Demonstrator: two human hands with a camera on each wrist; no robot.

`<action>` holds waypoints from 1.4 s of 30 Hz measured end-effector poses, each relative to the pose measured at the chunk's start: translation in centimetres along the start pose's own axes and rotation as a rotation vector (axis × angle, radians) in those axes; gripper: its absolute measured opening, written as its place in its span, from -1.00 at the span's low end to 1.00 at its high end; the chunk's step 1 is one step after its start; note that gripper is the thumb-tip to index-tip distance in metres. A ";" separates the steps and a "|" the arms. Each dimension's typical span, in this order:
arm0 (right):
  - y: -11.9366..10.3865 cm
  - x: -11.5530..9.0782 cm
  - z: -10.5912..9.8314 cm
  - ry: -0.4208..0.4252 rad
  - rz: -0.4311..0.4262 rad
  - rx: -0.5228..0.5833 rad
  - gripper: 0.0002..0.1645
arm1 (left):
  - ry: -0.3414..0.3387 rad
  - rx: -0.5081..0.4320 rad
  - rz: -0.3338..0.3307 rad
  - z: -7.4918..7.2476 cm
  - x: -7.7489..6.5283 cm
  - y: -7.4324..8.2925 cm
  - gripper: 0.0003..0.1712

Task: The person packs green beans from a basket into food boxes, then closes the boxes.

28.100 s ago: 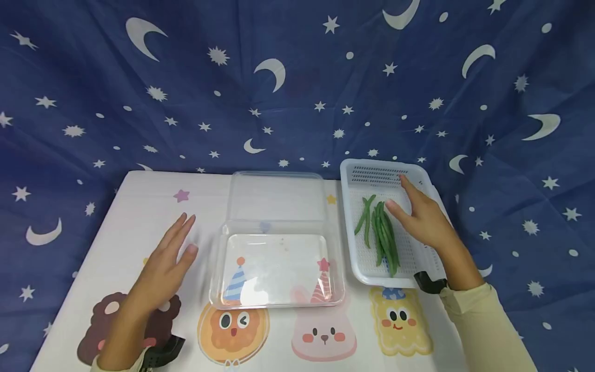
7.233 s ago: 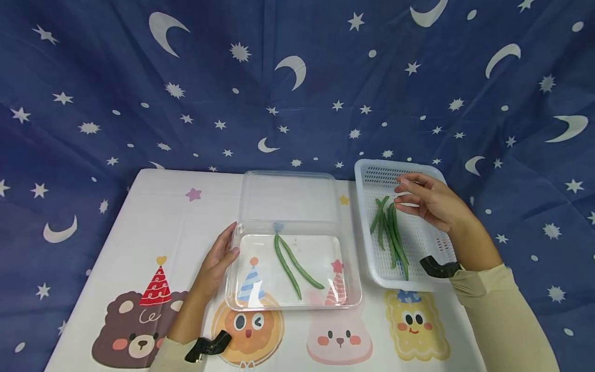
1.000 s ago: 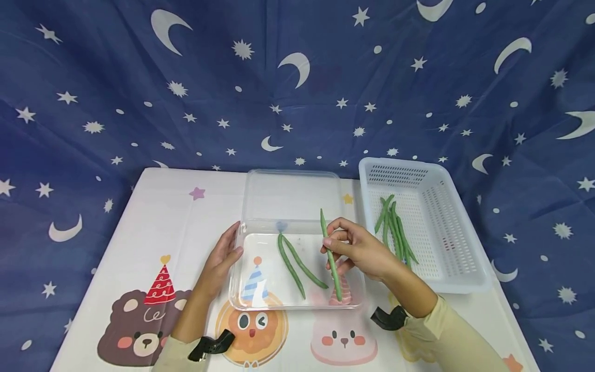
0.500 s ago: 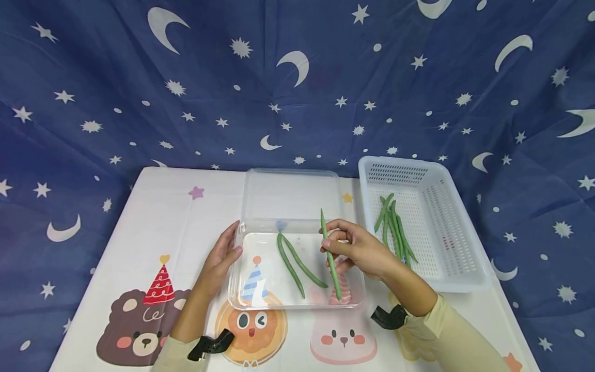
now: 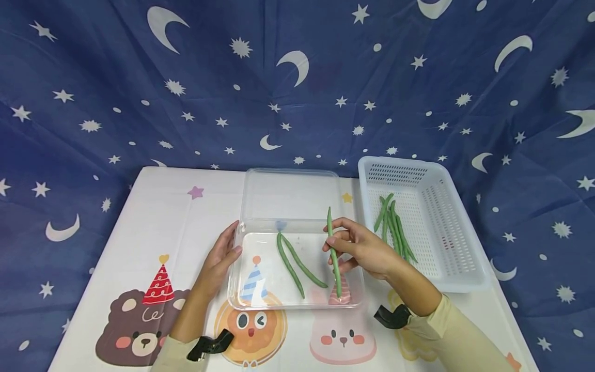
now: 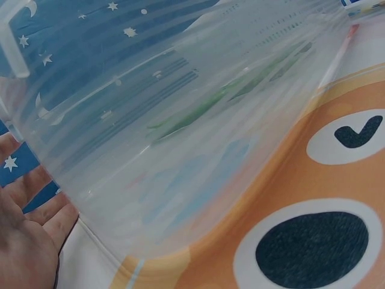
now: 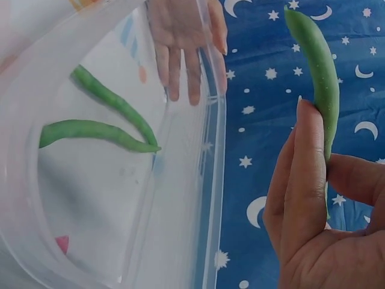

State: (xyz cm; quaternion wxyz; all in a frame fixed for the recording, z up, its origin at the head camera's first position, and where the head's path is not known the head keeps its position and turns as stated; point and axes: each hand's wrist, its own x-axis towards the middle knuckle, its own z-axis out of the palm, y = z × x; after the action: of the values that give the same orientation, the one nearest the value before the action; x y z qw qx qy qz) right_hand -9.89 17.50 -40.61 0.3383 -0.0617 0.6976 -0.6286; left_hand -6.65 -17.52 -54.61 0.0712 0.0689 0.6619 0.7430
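Observation:
My right hand pinches a single green bean between thumb and fingers, above the right part of a clear plastic box. The bean stands nearly lengthwise in the head view; in the right wrist view its curved end rises past the fingertips. On the box floor lie two more green beans, meeting at their far ends and spreading toward the front. My left hand rests against the box's left wall, its straight fingers showing through the clear side in the right wrist view.
A white perforated basket stands to the right of the box, with several green beans along its left side. A clear lid lies behind the box. A patterned white cloth covers the table; a blue star-printed curtain hangs behind.
Over the last second my right hand has shifted slightly right with the bean. Since 7.2 seconds ago it has come from the basket to the box, bean in hand. My left hand stays put.

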 end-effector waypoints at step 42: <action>-2.1 -3.2 -4.8 0.054 -0.080 0.029 -0.52 | -0.012 -0.005 0.022 0.0 0.0 0.0 -0.27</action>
State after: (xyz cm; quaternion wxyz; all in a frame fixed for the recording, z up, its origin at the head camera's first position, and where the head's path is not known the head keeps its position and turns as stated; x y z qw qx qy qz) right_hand -10.81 22.76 -37.55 0.2949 -0.0674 0.6943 -0.6530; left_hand -6.67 -17.54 -54.66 0.0675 0.0804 0.6588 0.7450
